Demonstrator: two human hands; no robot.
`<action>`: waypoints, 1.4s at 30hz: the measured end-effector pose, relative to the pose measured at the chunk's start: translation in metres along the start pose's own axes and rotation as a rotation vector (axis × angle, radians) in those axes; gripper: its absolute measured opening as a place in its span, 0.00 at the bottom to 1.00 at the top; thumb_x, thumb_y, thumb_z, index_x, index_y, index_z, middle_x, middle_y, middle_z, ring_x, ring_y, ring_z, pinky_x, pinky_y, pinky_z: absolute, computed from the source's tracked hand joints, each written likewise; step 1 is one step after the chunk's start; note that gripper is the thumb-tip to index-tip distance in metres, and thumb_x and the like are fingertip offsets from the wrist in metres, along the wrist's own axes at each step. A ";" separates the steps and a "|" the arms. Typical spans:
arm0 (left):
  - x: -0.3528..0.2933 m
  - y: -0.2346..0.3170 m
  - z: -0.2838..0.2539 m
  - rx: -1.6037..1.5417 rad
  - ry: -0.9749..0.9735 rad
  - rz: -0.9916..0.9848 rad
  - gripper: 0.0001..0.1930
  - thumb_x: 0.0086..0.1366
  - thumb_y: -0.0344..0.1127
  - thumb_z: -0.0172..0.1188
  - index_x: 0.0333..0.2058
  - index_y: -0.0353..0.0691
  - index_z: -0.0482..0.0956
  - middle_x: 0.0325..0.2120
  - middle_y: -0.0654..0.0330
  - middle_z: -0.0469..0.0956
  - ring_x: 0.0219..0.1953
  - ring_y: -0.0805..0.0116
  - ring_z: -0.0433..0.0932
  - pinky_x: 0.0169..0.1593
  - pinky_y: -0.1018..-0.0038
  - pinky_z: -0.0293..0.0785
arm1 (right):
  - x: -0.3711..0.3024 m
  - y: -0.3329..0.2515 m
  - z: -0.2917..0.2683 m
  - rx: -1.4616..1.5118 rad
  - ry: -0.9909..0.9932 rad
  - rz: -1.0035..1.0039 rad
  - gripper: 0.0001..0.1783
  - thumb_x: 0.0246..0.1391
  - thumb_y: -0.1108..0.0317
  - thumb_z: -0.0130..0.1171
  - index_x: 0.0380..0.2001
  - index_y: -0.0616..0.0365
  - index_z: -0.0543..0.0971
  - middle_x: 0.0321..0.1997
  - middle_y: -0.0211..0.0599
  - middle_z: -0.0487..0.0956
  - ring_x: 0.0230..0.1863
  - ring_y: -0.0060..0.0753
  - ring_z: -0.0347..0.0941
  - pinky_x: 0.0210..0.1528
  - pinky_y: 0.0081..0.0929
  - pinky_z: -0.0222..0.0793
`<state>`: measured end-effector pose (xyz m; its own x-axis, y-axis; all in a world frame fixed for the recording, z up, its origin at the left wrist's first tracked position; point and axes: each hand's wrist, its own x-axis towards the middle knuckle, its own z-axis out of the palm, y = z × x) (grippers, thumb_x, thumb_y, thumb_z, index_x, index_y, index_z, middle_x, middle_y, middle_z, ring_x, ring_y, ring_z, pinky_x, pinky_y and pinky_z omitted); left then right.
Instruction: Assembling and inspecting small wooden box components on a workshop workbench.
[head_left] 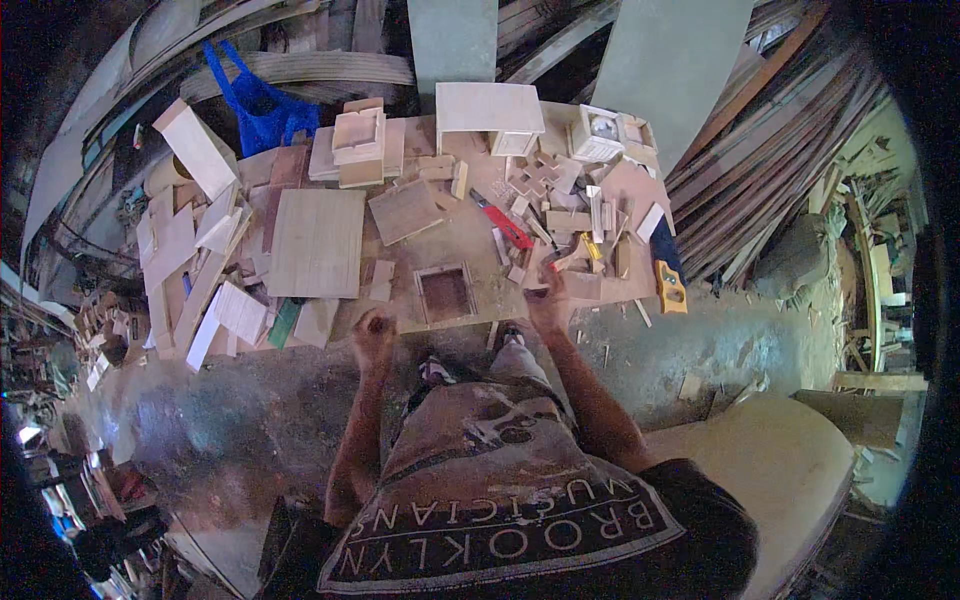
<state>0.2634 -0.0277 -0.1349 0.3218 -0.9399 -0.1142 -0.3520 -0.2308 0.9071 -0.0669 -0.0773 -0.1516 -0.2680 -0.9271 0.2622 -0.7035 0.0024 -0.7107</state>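
One low workbench (470, 235) is seen from above, covered with many wooden offcuts, too many and too small to be counted exactly. Two hands are held at its near edge. The left hand (374, 330) is clenched into a fist, and it cannot be told whether something small is enclosed in it; it is placed just near of the bench edge, beside one small square wooden frame (445, 293) that lies flat on the bench between the two hands. The right hand (549, 297) is laid on the bench to the right of the frame, among small wood blocks; its fingers are bent, but what is grasped cannot be told because of blur. One large flat plywood panel (317, 243) is lying left of the frame. One red-handled tool (503, 222) is placed far of the frame, pointing diagonally. One yellow tool (671, 286) is seen at the right corner of the bench. At the far side, one pale wooden box (490, 112) is standing, and one blue plastic bag (260, 105) is hanging at the far left.
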 end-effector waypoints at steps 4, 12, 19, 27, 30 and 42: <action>-0.026 -0.037 -0.020 -0.230 0.153 -0.141 0.08 0.56 0.26 0.57 0.36 0.34 0.78 0.21 0.63 0.75 0.22 0.75 0.72 0.24 0.77 0.69 | 0.021 0.018 -0.049 -0.040 -0.064 0.202 0.29 0.39 0.73 0.65 0.48 0.57 0.70 0.31 0.34 0.72 0.33 0.32 0.71 0.37 0.34 0.71; -0.098 -0.045 0.019 -0.265 0.465 -0.180 0.09 0.57 0.28 0.55 0.37 0.33 0.78 0.21 0.61 0.76 0.18 0.74 0.71 0.20 0.76 0.68 | 0.112 0.081 -0.079 0.324 -0.091 0.100 0.26 0.43 0.76 0.62 0.48 0.60 0.70 0.41 0.37 0.72 0.34 0.29 0.70 0.35 0.25 0.71; -0.192 -0.156 0.127 0.667 0.180 -0.273 0.18 0.55 0.41 0.60 0.42 0.37 0.77 0.33 0.52 0.79 0.32 0.52 0.77 0.38 0.66 0.74 | 0.225 0.126 -0.094 1.011 -0.201 0.250 0.26 0.42 0.84 0.57 0.48 0.58 0.69 0.46 0.33 0.69 0.36 0.26 0.69 0.37 0.22 0.70; -0.196 -0.090 0.161 0.618 0.169 -0.432 0.20 0.55 0.44 0.60 0.41 0.36 0.77 0.32 0.51 0.79 0.32 0.52 0.78 0.37 0.66 0.74 | 0.357 0.118 -0.067 0.129 -0.036 -0.330 0.16 0.45 0.73 0.60 0.41 0.60 0.73 0.33 0.39 0.77 0.34 0.32 0.75 0.36 0.26 0.71; -0.216 -0.061 0.165 0.592 0.161 -0.519 0.20 0.55 0.45 0.60 0.41 0.35 0.77 0.32 0.50 0.79 0.32 0.52 0.78 0.37 0.66 0.74 | 0.402 0.133 -0.052 -0.088 -0.060 -0.492 0.16 0.45 0.68 0.60 0.39 0.59 0.73 0.33 0.43 0.78 0.35 0.39 0.76 0.38 0.33 0.71; -0.295 -0.112 0.212 0.183 0.366 -0.892 0.23 0.56 0.51 0.59 0.37 0.33 0.76 0.28 0.49 0.79 0.31 0.53 0.79 0.35 0.65 0.74 | 0.423 0.086 -0.040 -0.325 -0.427 -0.384 0.25 0.46 0.44 0.57 0.27 0.59 0.82 0.23 0.44 0.80 0.28 0.42 0.78 0.36 0.36 0.72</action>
<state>0.0214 0.2225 -0.2888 0.7776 -0.2723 -0.5668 0.0324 -0.8829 0.4685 -0.2671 -0.4546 -0.0762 0.2792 -0.9516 0.1283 -0.8779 -0.3071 -0.3674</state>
